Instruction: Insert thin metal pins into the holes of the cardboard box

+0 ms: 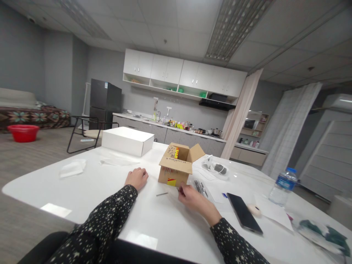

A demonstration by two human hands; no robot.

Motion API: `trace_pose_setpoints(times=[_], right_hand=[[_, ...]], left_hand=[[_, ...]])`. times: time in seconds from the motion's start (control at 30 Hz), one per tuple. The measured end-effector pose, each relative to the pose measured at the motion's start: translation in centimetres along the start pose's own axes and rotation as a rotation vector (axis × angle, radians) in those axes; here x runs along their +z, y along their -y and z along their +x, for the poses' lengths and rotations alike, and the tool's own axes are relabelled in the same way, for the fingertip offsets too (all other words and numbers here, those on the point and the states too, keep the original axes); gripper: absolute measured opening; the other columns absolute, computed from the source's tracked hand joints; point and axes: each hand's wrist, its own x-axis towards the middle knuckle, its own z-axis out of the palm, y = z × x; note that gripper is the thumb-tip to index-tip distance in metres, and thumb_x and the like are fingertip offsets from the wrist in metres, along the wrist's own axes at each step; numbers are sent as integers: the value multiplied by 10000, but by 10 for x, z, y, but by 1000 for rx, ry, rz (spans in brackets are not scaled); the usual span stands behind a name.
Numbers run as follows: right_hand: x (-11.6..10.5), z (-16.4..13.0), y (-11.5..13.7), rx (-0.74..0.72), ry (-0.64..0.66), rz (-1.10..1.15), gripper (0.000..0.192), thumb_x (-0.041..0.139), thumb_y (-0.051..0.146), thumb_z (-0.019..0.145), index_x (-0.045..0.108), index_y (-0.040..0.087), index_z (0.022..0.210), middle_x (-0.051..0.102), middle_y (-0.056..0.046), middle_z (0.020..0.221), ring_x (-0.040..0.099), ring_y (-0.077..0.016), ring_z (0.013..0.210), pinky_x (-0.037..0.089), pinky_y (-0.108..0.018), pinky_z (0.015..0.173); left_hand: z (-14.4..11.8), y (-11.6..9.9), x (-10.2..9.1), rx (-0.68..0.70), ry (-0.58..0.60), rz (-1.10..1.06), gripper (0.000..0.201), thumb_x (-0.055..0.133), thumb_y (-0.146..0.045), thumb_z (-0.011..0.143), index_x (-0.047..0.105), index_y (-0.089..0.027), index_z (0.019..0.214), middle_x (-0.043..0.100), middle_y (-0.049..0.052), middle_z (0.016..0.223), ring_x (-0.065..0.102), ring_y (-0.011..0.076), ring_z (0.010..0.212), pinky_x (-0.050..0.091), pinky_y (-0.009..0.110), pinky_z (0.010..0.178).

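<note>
the left hand [136, 178] rested curled on the white counter [82, 190], steadying. the right hand [191, 198] pinched a small thin metal piece [178, 190], just before the open brown cardboard box [176, 165]; another thin metal pin [162, 194] lay between both hands.

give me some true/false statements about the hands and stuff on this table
1. The cardboard box is open. True.
2. The left hand holds the phone. False: it rests curled on the table; the phone lies flat beyond the right hand.
3. The right hand is at the box's front, pinching something small. True, though the item is too small to identify.
4. The water bottle lies on its side. False: it stands upright near the table's right edge.
5. The white box is closed. True.
6. A thin pin lies on the table inside the cardboard box. False: it lies outside, between the hands.
</note>
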Motion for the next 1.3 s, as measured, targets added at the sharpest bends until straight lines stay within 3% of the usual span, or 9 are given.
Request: trace_pose_setpoints(times=[0.33, 0.73, 1.03, 1.17, 1.3], right_hand=[[-1, -2, 7, -63, -23, 163, 146, 481, 106, 758, 440, 200, 862, 566, 0, 762, 492, -127, 654, 321, -247, 590], [3, 4, -2, -101, -142, 235, 175, 467, 78, 729, 452, 203, 851, 531, 24, 707, 481, -124, 618, 329, -247, 573], [-19, -9, -16, -120, -361, 358, 125, 498, 122, 729, 482, 201, 824, 533, 25, 700, 483, -133, 623, 365, -255, 580], [-33, -9, -27, -91, -541, 437, 62, 534, 197, 762, 494, 202, 808, 534, 16, 694, 493, -141, 629, 398, -269, 605], [-41, -5, -33, -44, -699, 512, 128, 574, 302, 789, 510, 198, 828, 595, -38, 811, 540, -161, 696, 436, -288, 637]], left_hand=[[-4, 3, 4, 50, 1, 55, 329, 352, -293, 887, 658, -173, 885, 681, 121, 1013, 587, 294, 1042, 400, 436, 876], [-5, 5, 7, 54, 8, 68, 333, 353, -296, 890, 663, -174, 893, 685, 122, 1009, 589, 289, 1029, 404, 426, 858], [-13, -4, 3, 48, 6, 71, 324, 359, -294, 883, 662, -182, 893, 687, 121, 1022, 587, 285, 1046, 405, 419, 872], [-12, -5, 4, 48, 5, 71, 323, 354, -292, 883, 658, -183, 888, 687, 121, 1025, 586, 286, 1044, 406, 421, 871], [-13, -2, 7, 62, -11, 85, 315, 356, -288, 885, 654, -187, 886, 688, 119, 1016, 589, 283, 1035, 405, 413, 861]])
